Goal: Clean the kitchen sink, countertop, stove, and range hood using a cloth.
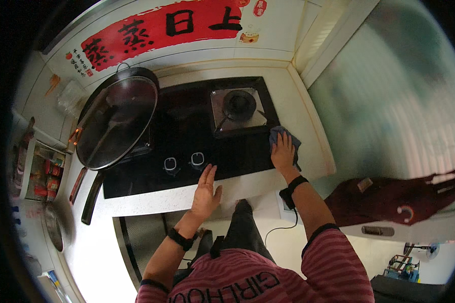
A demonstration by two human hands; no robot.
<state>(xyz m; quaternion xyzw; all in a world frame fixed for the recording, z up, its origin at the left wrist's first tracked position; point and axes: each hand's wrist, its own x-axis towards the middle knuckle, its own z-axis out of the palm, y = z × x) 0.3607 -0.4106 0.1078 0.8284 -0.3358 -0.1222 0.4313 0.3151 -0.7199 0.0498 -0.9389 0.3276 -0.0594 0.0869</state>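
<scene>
My right hand (283, 153) lies flat over a grey-blue cloth (295, 143), pressing it at the right edge of the black glass gas cooktop (182, 113). Part of the cloth rests on the pale counter. Near the cooktop's front edge is my left hand (206, 191), holding nothing, its thumb apart from the fingers. Its fingertips are close to the right of two control knobs (197, 159); the left knob (170, 165) is beside it. Whether that hand touches the glass, I cannot tell. The bare right burner (239, 105) sits on a metal plate.
A wok (144, 74) with a tilted glass lid (117, 121) covers the left burner; its dark handle (92, 199) juts over the counter (148, 200). Further left are a spice rack (47, 172) and a metal bowl (55, 227). A frosted glass door (386, 113) stands at right, with dark red cloth (375, 200) hanging there.
</scene>
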